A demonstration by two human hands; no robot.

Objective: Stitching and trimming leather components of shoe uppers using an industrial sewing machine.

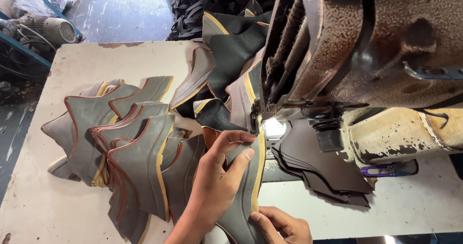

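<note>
Fingers of the left hand [217, 176] press flat on a grey shoe upper piece [246, 196] with yellow edging, steadying it just before the sewing machine [347, 46] needle; right hand [284, 227], nearer the person, pinches its lower edge to keep it taut; stitched uppers [125, 142] are stacked left of the machine on the surface [43, 210]; dark cut pieces [323, 171] lie under its arm.
</note>
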